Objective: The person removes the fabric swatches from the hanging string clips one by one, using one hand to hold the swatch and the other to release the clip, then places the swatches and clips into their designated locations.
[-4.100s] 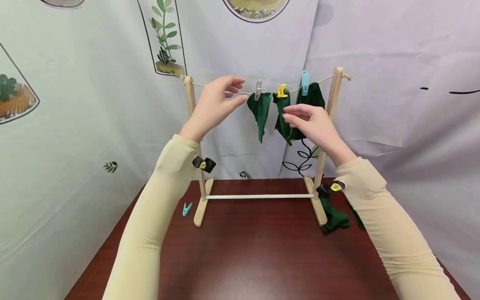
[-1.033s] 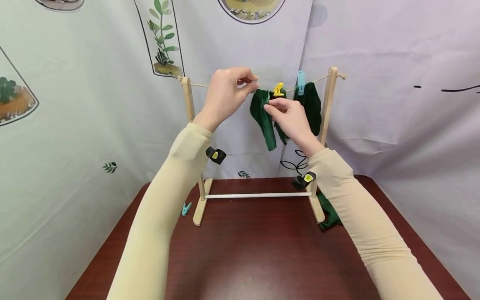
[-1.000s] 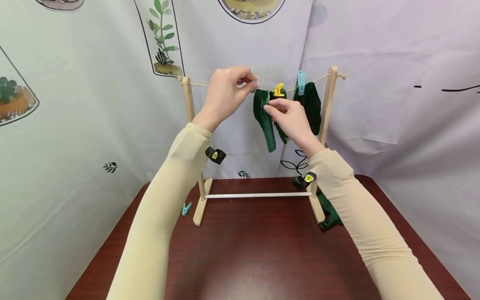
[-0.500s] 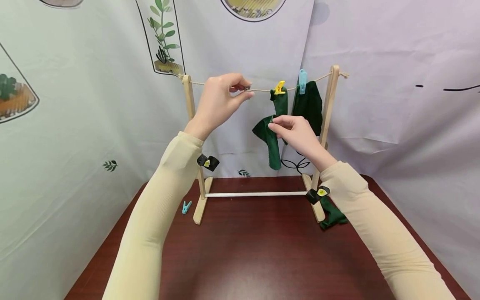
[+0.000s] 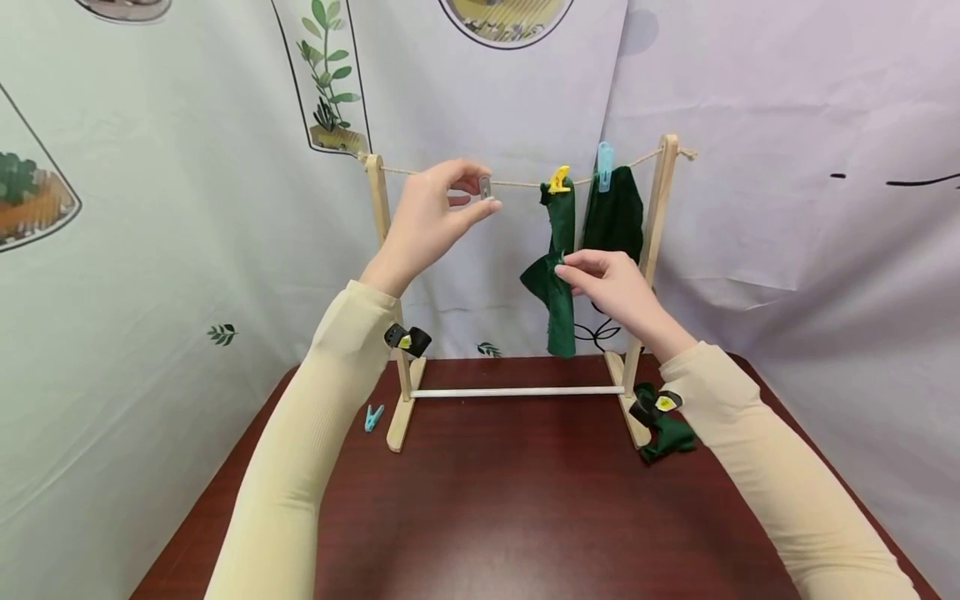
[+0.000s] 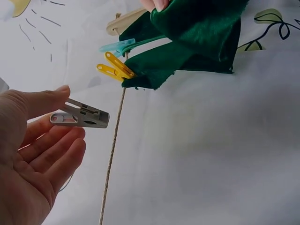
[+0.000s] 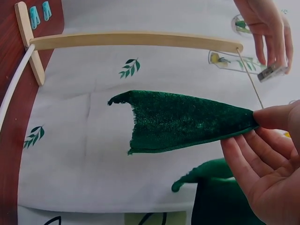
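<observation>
My left hand [image 5: 431,212] pinches a grey clothespin [image 6: 84,116] between thumb and fingers, close to the rope [image 6: 112,145] but apart from it. In my right hand [image 5: 626,287] a green cloth [image 7: 183,122] is pinched by its edge and hangs down, off the rope. Behind it in the head view, a second green cloth [image 5: 561,217] hangs from the rope by a yellow clothespin [image 5: 558,180]. Farther right, a third green cloth [image 5: 617,212] is held on the rope by a blue clothespin [image 5: 605,167].
A wooden stand [image 5: 378,200] with a white lower bar [image 5: 517,392] carries the rope above a dark red table [image 5: 487,500]. Blue clothespins [image 7: 35,18] lie by its left foot. Green cloth [image 5: 667,437] lies beside the right foot. A printed backdrop [image 5: 225,208] hangs behind.
The grey clothespin has come off the rope and stays in my left hand. My right hand has drawn the left green cloth off the rope, down and to the right.
</observation>
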`<state>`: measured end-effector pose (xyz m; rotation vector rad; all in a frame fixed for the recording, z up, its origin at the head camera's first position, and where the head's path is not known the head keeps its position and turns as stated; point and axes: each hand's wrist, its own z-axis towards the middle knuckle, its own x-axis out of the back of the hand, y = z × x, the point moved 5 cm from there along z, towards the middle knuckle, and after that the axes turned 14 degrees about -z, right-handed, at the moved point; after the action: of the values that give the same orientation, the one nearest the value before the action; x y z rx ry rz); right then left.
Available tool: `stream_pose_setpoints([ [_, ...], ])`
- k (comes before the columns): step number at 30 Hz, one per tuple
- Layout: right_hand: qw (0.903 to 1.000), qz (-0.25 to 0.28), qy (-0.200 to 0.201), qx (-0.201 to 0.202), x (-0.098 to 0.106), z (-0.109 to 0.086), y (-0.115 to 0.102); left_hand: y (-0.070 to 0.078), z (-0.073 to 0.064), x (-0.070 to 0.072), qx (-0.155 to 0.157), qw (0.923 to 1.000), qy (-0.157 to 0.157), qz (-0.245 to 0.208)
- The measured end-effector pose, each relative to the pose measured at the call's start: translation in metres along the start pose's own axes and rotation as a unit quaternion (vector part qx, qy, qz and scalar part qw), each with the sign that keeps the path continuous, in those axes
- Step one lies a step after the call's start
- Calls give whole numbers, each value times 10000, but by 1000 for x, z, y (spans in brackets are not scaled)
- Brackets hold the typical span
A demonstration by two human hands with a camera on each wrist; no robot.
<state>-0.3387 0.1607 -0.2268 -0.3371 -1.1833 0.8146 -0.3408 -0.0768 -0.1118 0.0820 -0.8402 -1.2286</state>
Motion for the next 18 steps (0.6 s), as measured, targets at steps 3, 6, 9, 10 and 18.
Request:
stream_pose_setpoints([
  [3,9999,36,-70,-71,2,-3,5,-3,-4,2,33,9998,-14,-199],
  [6,9998,57,-111,-125,5,-7,9,-6,-9,6,16,9996,-20,-276],
  [9,9999,13,-59,-112,9,-9,13,-9,-14,11,19,9996,-11,-286],
  [10,9999,-23,-36,-105,11,-10,14,-10,-16,14,20,9996,3,-271],
  [18,9995,-220,-17,-220,29,-21,21,-22,-32,37,140,9997,138,-130],
])
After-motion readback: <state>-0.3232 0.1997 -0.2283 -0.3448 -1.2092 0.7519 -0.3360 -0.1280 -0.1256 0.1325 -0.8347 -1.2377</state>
